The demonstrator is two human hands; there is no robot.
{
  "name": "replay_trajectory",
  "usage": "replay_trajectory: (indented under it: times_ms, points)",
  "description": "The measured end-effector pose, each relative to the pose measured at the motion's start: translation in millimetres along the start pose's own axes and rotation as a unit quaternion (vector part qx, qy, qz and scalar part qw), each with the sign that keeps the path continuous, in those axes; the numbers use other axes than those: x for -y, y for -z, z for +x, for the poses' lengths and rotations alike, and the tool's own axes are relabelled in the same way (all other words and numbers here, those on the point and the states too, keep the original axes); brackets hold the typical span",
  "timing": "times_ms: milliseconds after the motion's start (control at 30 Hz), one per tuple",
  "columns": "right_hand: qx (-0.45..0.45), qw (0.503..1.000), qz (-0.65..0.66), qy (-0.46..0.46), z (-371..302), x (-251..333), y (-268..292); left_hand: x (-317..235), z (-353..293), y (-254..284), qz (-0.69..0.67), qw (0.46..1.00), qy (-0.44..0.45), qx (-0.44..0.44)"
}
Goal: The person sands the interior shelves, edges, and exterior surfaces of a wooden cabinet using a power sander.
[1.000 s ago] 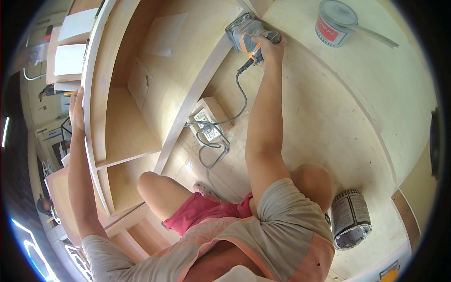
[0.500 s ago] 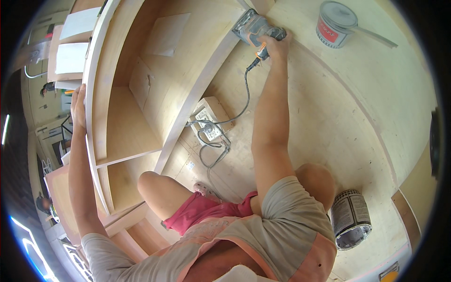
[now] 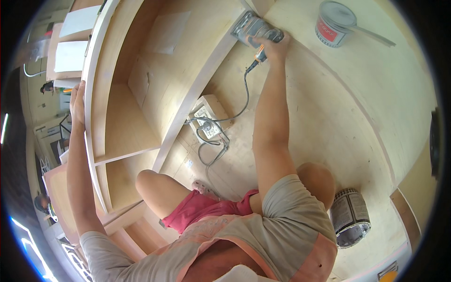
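Reaching far forward, my right hand [image 3: 276, 46] is wrapped round the rear of a grey-blue power sander [image 3: 256, 29] with an orange switch area. The sander's flat pad rests against the front edge of the wooden cabinet [image 3: 199, 82] near its far end. From its handle a black cord [image 3: 247, 89] runs back to a white socket box [image 3: 206, 123], where part of it lies coiled. On the left, my left hand [image 3: 78, 101] lies along the outer edge of the cabinet's pale side board [image 3: 88, 113]; its fingers are stretched out and hold nothing.
A lidded tin [image 3: 331, 28] with a flat stick [image 3: 373, 35] across it stands at the far right. An open tin [image 3: 350, 218] lies tipped beside my right knee. White paper sheets [image 3: 71, 56] are beyond the cabinet at left, with people in the background.
The sander and my right hand have shifted very slightly to the left along the cabinet edge. My left hand has slid slightly toward the far end of the board.
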State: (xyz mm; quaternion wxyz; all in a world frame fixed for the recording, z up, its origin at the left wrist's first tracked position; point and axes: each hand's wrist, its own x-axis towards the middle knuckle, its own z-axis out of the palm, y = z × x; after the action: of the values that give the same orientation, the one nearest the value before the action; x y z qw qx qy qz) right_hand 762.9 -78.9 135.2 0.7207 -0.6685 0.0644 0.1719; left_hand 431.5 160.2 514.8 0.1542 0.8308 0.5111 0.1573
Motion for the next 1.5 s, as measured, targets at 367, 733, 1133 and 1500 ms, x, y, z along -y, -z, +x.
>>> replay_trajectory:
  times_ms: [367, 733, 1133, 1500]
  points:
    - [0.081, 0.991, -0.022, 0.104, -20.8, 14.0, 10.8, -12.0, -9.7, -4.6, 0.026, 1.000, 0.011, -0.012]
    - [0.155, 0.969, -0.113, 0.158, 0.2, 26.0, 23.5, -0.9, -4.4, 3.5, 0.018, 0.999, 0.028, 0.006]
    - [0.164, 0.974, -0.092, 0.124, 0.0, 29.5, 28.7, 6.7, 2.9, 2.8, -0.010, 0.999, 0.025, 0.021]
    - [0.155, 0.984, -0.025, 0.083, -0.6, 1.0, 19.6, 2.2, -0.8, 2.4, 0.011, 1.000, 0.006, 0.009]
